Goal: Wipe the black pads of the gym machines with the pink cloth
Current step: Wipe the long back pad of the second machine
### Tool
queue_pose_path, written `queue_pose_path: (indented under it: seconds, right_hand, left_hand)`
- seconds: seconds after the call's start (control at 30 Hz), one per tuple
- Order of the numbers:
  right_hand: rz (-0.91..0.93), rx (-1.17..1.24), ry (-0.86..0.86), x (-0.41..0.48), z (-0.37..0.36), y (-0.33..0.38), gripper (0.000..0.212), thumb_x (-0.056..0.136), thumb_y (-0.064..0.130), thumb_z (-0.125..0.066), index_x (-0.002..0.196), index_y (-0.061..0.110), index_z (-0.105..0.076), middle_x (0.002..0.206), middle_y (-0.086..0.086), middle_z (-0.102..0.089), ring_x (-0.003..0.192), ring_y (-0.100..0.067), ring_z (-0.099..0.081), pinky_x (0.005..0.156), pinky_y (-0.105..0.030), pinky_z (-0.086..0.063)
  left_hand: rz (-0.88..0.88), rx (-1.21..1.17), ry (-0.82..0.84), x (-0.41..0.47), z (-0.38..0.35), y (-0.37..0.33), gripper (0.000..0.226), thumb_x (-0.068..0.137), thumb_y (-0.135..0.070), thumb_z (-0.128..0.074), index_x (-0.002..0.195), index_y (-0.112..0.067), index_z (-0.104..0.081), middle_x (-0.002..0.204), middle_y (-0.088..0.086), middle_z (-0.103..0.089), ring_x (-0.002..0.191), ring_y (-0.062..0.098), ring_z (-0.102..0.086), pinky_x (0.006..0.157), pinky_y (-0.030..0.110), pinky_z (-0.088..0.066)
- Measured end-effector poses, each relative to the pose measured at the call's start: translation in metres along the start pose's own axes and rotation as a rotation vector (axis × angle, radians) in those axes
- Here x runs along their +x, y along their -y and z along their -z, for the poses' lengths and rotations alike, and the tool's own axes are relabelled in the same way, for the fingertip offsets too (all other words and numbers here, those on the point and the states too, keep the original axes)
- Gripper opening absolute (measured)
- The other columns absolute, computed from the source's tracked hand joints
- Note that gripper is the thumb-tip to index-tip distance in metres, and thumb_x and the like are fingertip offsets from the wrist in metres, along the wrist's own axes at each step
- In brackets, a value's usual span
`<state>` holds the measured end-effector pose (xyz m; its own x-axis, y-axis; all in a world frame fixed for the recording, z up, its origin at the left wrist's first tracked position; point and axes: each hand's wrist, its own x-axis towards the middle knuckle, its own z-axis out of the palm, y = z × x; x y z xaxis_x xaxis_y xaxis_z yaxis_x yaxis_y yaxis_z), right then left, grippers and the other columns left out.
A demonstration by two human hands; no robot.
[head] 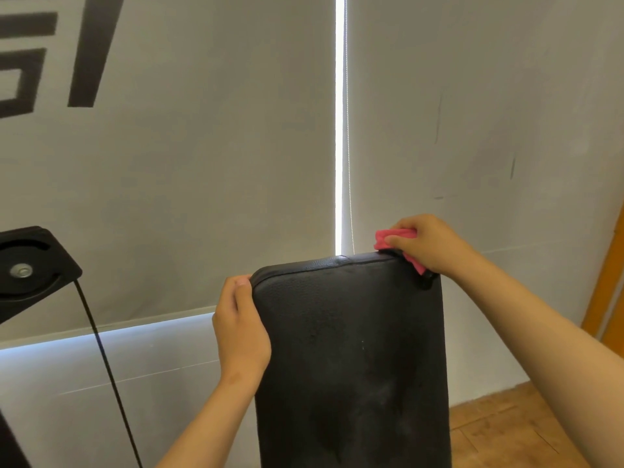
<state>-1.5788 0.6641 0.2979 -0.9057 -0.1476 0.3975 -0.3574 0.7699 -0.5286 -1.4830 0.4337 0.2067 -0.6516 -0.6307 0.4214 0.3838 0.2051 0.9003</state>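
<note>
Atop smudgy black pad [351, 349], R hand [429, 244] grips bunched pink cloth [383, 239]; L hand [239, 325] clasps its edge

Two grey blinds, the left [202, 163] and the right [472, 96], hang side by side, with a bright gap [339, 130] between them and a bead chain [349, 197] just beside it. Black lettering [91, 52] marks the left blind's upper corner. Thin dark scuffs [438, 119] streak the right one. At the left edge a black pulley [23, 265] feeds a cable [104, 359] running downward. Wood floor [506, 430] shows lower right, below an orange frame [604, 285].
</note>
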Motion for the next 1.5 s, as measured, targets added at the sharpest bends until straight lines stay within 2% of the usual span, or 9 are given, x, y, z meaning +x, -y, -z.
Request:
queue_pose_path:
  seconds: [0.2, 0.3, 0.43, 0.57, 0.7, 0.93, 1.2, 1.37, 1.5]
  right_hand:
    - [-0.067, 0.082, 0.032, -0.003, 0.008, -0.010, 0.024, 0.090, 0.035, -0.065, 0.089, 0.012, -0.069, 0.074, -0.005, -0.063, 0.065, -0.014, -0.054, 0.055, -0.022, -0.039]
    - [-0.107, 0.199, 0.009, -0.007, 0.010, -0.015, 0.041, 0.086, 0.037, -0.069, 0.083, -0.004, -0.065, 0.069, -0.014, -0.062, 0.061, -0.017, -0.053, 0.049, -0.013, -0.041]
    - [-0.133, 0.397, -0.029, -0.010, 0.005, -0.020, 0.042, 0.090, 0.021, -0.067, 0.091, -0.021, -0.060, 0.058, 0.008, -0.063, 0.049, 0.011, -0.056, 0.047, -0.003, -0.038]
    - [-0.171, 0.473, -0.094, -0.016, 0.001, -0.035, 0.023, 0.093, 0.020, -0.062, 0.081, 0.001, -0.065, 0.042, 0.020, -0.054, 0.052, 0.003, -0.055, 0.054, -0.013, -0.040]
    - [-0.164, 0.400, -0.264, -0.026, -0.001, -0.041, 0.021, 0.091, 0.028, -0.064, 0.090, 0.007, -0.070, 0.073, -0.002, -0.066, 0.069, -0.018, -0.059, 0.066, -0.030, -0.047]
    - [0.229, 0.495, -0.177, -0.042, -0.005, 0.049, 0.008, 0.095, 0.023, -0.058, 0.095, 0.027, -0.064, 0.082, 0.013, -0.065, 0.064, 0.009, -0.059, 0.059, -0.007, -0.045]
    - [0.334, 0.554, 0.052, -0.055, -0.063, 0.141, 0.012, 0.092, 0.032, -0.061, 0.101, 0.024, -0.058, 0.088, 0.005, -0.066, 0.077, -0.008, -0.065, 0.068, -0.022, -0.055]
    - [0.353, 0.522, 0.043, -0.057, -0.083, 0.169, 0.016, 0.090, 0.033, -0.065, 0.097, 0.022, -0.055, 0.088, -0.002, -0.066, 0.079, -0.014, -0.066, 0.068, -0.027, -0.054]
    - [0.314, 0.624, 0.095, -0.062, -0.089, 0.180, 0.020, 0.090, 0.028, -0.065, 0.090, 0.012, -0.053, 0.084, -0.011, -0.067, 0.069, -0.014, -0.062, 0.059, -0.022, -0.049]
  left_hand:
    - [0.003, 0.000, -0.005, 0.000, 0.000, 0.001, 0.034, 0.103, -0.022, -0.030, 0.090, -0.013, -0.059, 0.080, -0.003, -0.057, 0.064, -0.008, -0.050, 0.054, 0.004, -0.037]
    - [-0.006, -0.002, -0.012, 0.000, 0.000, 0.001, 0.033, 0.103, -0.021, -0.031, 0.088, -0.012, -0.059, 0.078, -0.003, -0.057, 0.063, -0.008, -0.049, 0.055, 0.006, -0.037]
    - [-0.007, -0.002, -0.010, 0.000, -0.001, 0.000, 0.033, 0.103, -0.021, -0.030, 0.088, -0.012, -0.059, 0.078, -0.002, -0.057, 0.063, -0.008, -0.049, 0.054, 0.006, -0.037]
    - [-0.013, 0.006, -0.001, 0.000, 0.000, 0.001, 0.034, 0.103, -0.021, -0.030, 0.089, -0.011, -0.059, 0.079, -0.001, -0.057, 0.063, -0.008, -0.049, 0.053, 0.005, -0.037]
    - [-0.018, -0.003, -0.003, 0.001, -0.001, 0.003, 0.033, 0.103, -0.021, -0.030, 0.091, -0.010, -0.059, 0.079, -0.002, -0.057, 0.064, -0.007, -0.049, 0.054, 0.005, -0.037]
    - [0.030, -0.048, 0.015, -0.002, 0.000, -0.003, 0.031, 0.103, -0.019, -0.032, 0.092, -0.008, -0.059, 0.081, -0.001, -0.057, 0.065, -0.010, -0.050, 0.055, 0.000, -0.037]
    - [0.100, -0.167, 0.086, 0.000, 0.005, -0.005, 0.025, 0.102, -0.027, -0.038, 0.087, -0.021, -0.057, 0.080, -0.008, -0.059, 0.076, 0.008, -0.054, 0.073, 0.025, -0.043]
    - [0.118, -0.404, 0.031, -0.013, 0.027, -0.032, 0.026, 0.103, -0.031, -0.033, 0.097, -0.029, -0.058, 0.083, -0.028, -0.062, 0.082, -0.016, -0.055, 0.069, 0.001, -0.041]
    - [0.056, -0.511, 0.094, -0.015, 0.037, -0.047, 0.026, 0.098, -0.027, -0.046, 0.115, -0.014, -0.060, 0.096, -0.009, -0.069, 0.087, -0.005, -0.064, 0.070, 0.009, -0.047]
